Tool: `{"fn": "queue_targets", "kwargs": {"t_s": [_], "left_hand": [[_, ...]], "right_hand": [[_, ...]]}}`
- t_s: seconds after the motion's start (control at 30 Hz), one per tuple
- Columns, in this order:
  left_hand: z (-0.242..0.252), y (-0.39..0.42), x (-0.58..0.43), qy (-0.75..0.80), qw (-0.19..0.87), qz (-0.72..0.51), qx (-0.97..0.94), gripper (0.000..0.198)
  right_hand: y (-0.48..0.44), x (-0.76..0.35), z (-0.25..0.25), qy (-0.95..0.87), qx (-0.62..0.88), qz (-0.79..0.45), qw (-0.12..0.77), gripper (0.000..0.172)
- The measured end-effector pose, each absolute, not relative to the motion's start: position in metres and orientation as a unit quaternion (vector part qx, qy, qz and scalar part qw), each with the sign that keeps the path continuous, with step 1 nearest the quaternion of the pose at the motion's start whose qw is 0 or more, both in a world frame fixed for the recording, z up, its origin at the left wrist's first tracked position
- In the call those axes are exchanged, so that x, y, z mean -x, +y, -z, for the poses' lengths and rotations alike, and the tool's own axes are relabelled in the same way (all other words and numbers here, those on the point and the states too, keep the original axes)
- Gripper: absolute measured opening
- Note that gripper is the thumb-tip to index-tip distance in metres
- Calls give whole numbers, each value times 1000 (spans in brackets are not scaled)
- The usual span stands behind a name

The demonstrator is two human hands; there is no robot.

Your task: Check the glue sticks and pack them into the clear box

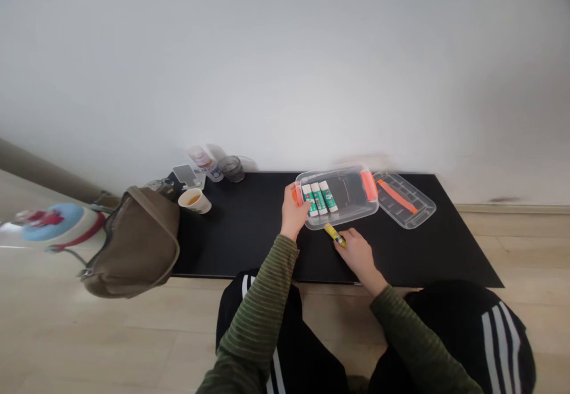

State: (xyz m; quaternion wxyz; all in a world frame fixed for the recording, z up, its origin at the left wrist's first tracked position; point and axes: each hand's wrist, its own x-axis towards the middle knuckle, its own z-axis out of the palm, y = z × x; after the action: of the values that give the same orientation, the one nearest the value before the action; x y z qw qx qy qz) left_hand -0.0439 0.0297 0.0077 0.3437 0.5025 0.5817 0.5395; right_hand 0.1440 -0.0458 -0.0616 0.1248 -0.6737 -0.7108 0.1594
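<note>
A clear plastic box (350,195) with orange latches stands near the back of the black table. Three green-and-white glue sticks (319,198) lie side by side in its left part. My left hand (294,211) grips the box's left end, thumb over the rim by the leftmost stick. In my right hand (356,253) is a yellow tube (335,235), pinched at its lower end just in front of the box's front wall. The clear lid (406,201) with an orange strip lies right of the box.
On the left of the black table (249,234) are a brown bag (138,245), a paper cup (195,201) of amber liquid, a dark glass (231,169), a pink-capped bottle (206,164) and a small white stand (189,177). A white wall rises behind.
</note>
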Motion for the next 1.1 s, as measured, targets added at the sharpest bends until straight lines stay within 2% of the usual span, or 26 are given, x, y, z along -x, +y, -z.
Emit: {"fn": "queue_targets", "kwargs": {"t_s": [0.13,0.33,0.43,0.67,0.83,0.93,1.1], "left_hand": [[-6,30,44,581,340,-541,-503,60],[-4,30,45,583,336,-540,-506,59],[-4,29,47,577,331,-540,-515,59],[-5,23,46,560,363,-524,-530,56],[-8,14,39,551,380,-506,-543,53],[-10,8,37,547,387,-496,-552,51],[-12,1,33,550,394,-473,-565,53]], "right_hand": [[-56,-153,48,-743,628,-183,141,22],[-61,-165,0,-738,533,-211,357,28],[-41,-170,-24,-707,575,-168,376,27],[24,-173,-44,-729,656,-116,159,24],[45,-164,-42,-716,689,-109,-22,29],[49,-163,-34,-700,698,-132,-80,32],[52,-172,-16,-696,690,-161,-120,30]]}}
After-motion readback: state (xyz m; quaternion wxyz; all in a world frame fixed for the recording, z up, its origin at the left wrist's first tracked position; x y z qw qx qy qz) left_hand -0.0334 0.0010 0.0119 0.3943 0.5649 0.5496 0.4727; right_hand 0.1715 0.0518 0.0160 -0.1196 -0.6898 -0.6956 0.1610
